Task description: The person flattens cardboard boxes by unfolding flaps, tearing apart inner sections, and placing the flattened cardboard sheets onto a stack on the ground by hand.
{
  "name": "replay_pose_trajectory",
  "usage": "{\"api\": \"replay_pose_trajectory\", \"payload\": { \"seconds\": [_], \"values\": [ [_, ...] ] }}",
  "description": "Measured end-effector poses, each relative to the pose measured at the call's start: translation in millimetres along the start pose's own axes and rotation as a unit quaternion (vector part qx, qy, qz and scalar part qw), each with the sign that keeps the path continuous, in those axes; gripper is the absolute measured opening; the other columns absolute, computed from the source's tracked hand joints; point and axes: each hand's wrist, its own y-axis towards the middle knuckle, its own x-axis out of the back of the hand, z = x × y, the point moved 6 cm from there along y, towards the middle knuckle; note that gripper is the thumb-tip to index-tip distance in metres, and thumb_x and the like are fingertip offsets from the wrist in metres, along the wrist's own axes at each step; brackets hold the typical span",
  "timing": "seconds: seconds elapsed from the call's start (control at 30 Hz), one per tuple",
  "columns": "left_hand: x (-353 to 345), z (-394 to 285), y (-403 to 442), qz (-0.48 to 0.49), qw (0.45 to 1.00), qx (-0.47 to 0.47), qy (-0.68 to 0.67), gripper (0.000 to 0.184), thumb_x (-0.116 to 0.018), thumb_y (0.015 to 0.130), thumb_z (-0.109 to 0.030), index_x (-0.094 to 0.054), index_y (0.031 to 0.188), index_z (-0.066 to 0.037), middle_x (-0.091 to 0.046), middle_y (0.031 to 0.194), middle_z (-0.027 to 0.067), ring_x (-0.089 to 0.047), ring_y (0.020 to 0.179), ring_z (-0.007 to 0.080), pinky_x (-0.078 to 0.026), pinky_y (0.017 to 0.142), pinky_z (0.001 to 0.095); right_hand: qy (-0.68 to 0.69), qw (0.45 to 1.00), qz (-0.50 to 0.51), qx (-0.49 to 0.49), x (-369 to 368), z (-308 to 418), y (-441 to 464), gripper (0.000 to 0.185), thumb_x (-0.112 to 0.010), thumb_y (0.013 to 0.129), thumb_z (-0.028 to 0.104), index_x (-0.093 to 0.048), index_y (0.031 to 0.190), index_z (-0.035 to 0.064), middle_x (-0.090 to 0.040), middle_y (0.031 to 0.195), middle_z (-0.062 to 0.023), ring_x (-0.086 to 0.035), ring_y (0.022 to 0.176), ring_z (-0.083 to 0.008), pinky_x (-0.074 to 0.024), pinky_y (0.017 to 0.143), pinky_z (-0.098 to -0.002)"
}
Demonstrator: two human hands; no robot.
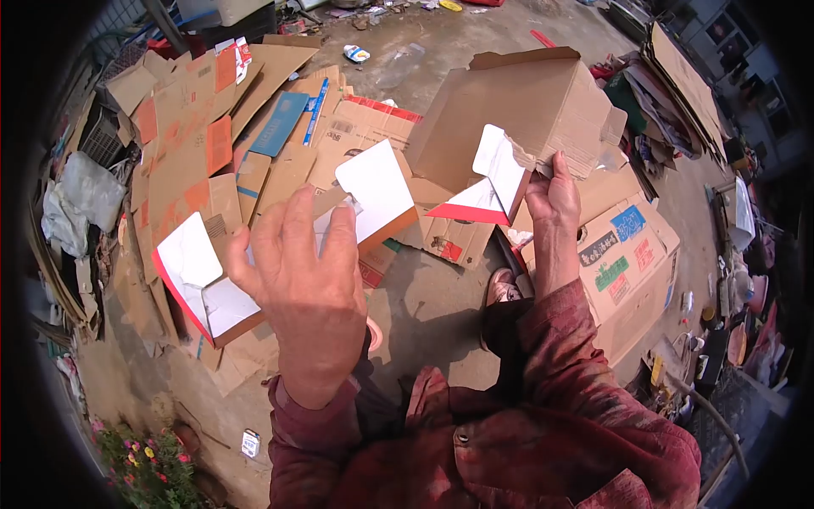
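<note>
My left hand (301,288) is bent over a carton with white inner faces (377,191) and red and orange-brown outer edges, its fingers curled on the near side. A white flap of this carton also shows left of the hand. Exactly where the fingertips grip is partly hidden. My right hand (555,204), thumb up, holds the edge of a white carton piece with a red edge (500,174). Whether the two white parts are still joined, I cannot tell. Behind the right piece stands a large open brown box (509,97).
Flattened cardboard (186,140) is heaped at the left, and a printed brown box (623,267) lies at the right. More sheets (687,93) lean at the far right. Flowers (148,458) grow lower left. Scrap (721,339) lines the right side, near my shoe (504,288).
</note>
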Motion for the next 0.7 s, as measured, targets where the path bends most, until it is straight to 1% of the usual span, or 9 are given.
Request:
{"api": "replay_pose_trajectory", "payload": {
  "seconds": [0.07, 0.1, 0.17, 0.3, 0.37, 0.47, 0.5, 0.57, 0.7],
  "values": [
    [-21.9, -36.9, -7.0, 0.02, 0.994, -0.085, -0.064, 0.047, -0.074, 0.062, -0.006, -0.064, 0.108, -0.008, -0.049, 0.13, 0.014, -0.044, 0.122, 0.029, -0.024, 0.102, 0.0493, -0.025, 0.999, 0.016, -0.028, -6.2, -7.8, -5.3, 0.03, -0.047, 0.096, 0.015, -0.045, 0.122, 0.0001, -0.056, 0.117, -0.012, -0.057, 0.104, -0.025, -0.0489, 0.089, -0.0407],
    [-36.0, -51.8, -9.3, 0.039, 0.982, -0.129, -0.13, 0.051, -0.076, 0.063, -0.01, -0.061, 0.111, -0.006, -0.048, 0.13, 0.0155, -0.042, 0.123, 0.0305, -0.023, 0.103, 0.0495, -0.026, 0.999, 0.014, -0.032, -5.9, -11.5, -7.6, 0.03, -0.047, 0.096, 0.015, -0.045, 0.122, 0.0001, -0.056, 0.117, -0.012, -0.057, 0.104, -0.025, -0.0489, 0.089, -0.0407],
    [-68.9, -58.4, -9.7, 0.11, 0.967, -0.119, -0.196, 0.055, -0.077, 0.065, -0.016, -0.058, 0.115, -0.003, -0.046, 0.131, 0.0178, -0.04, 0.125, 0.0311, -0.023, 0.103, 0.0499, -0.055, 0.997, 0.045, -0.023, -9.0, -16.9, -11.3, 0.03, -0.048, 0.096, 0.015, -0.045, 0.121, -0.0007, -0.057, 0.115, -0.0117, -0.058, 0.1, -0.0237, -0.05, 0.083, -0.0375],
    [-104.4, -40.5, 2.2, 0.089, 0.977, -0.046, -0.188, 0.046, -0.077, 0.069, -0.021, -0.06, 0.106, 0.0, -0.056, 0.114, 0.0204, -0.05, 0.114, 0.0304, -0.025, 0.101, 0.0502, -0.08, 0.995, 0.055, -0.033, -21.5, -22.6, -29.9, 0.029, -0.049, 0.095, 0.014, -0.046, 0.12, -0.0014, -0.058, 0.112, -0.0118, -0.059, 0.096, -0.022, -0.0495, 0.079, -0.0349],
    [-135.7, -36.1, -5.1, 0.34, 0.926, -0.003, -0.163, 0.039, -0.076, 0.071, -0.026, -0.059, 0.094, 0.0, -0.063, 0.09, 0.0183, -0.059, 0.095, 0.0311, -0.031, 0.096, 0.0481, -0.073, 0.994, 0.072, -0.036, -21.5, -27.1, -31.7, 0.029, -0.05, 0.095, 0.014, -0.047, 0.119, -0.002, -0.059, 0.11, -0.0119, -0.06, 0.096, -0.0216, -0.0493, 0.083, -0.0356],
    [-136.1, -37.6, -8.3, 0.263, 0.94, 0.002, -0.217, 0.036, -0.074, 0.073, -0.028, -0.057, 0.086, 0.0, -0.062, 0.075, 0.0175, -0.061, 0.079, 0.0346, -0.04, 0.084, 0.0454, -0.073, 0.993, 0.085, -0.029, -33.5, -25.9, -43.7, 0.028, -0.05, 0.095, 0.014, -0.048, 0.118, -0.0017, -0.059, 0.11, -0.0114, -0.06, 0.098, -0.022, -0.0487, 0.087, -0.0367],
    [-139.9, -38.7, -10.6, 0.265, 0.94, 0.002, -0.216, 0.036, -0.074, 0.073, -0.028, -0.057, 0.086, 0.0, -0.062, 0.075, 0.0175, -0.061, 0.079, 0.0346, -0.04, 0.084, 0.0454, -0.073, 0.993, 0.083, -0.03, -30.9, -26.8, -43.6, 0.028, -0.05, 0.095, 0.014, -0.048, 0.118, -0.0017, -0.059, 0.11, -0.0114, -0.06, 0.098, -0.022, -0.0487, 0.087, -0.0367],
    [-144.4, -36.7, -9.3, 0.237, 0.927, 0.05, -0.286, 0.032, -0.073, 0.073, -0.025, -0.058, 0.085, 0.001, -0.062, 0.076, 0.0192, -0.061, 0.075, 0.0365, -0.045, 0.07, 0.0432, -0.072, 0.991, 0.096, -0.058, -28.1, -32.1, -41.9, 0.028, -0.05, 0.095, 0.014, -0.048, 0.118, -0.002, -0.059, 0.111, -0.011, -0.059, 0.1, -0.0224, -0.0478, 0.089, -0.0381],
    [-148.8, -32.6, -5.1, 0.244, 0.912, 0.061, -0.323, 0.028, -0.072, 0.073, -0.02, -0.058, 0.086, 0.001, -0.061, 0.073, 0.02, -0.061, 0.071, 0.0371, -0.046, 0.064, 0.042, -0.094, 0.986, 0.126, -0.061, -37.2, -28.4, -49.9, 0.031, -0.051, 0.095, 0.017, -0.047, 0.119, -0.0021, -0.057, 0.115, -0.0112, -0.058, 0.101, -0.0215, -0.0482, 0.089, -0.039]
  ]
}}
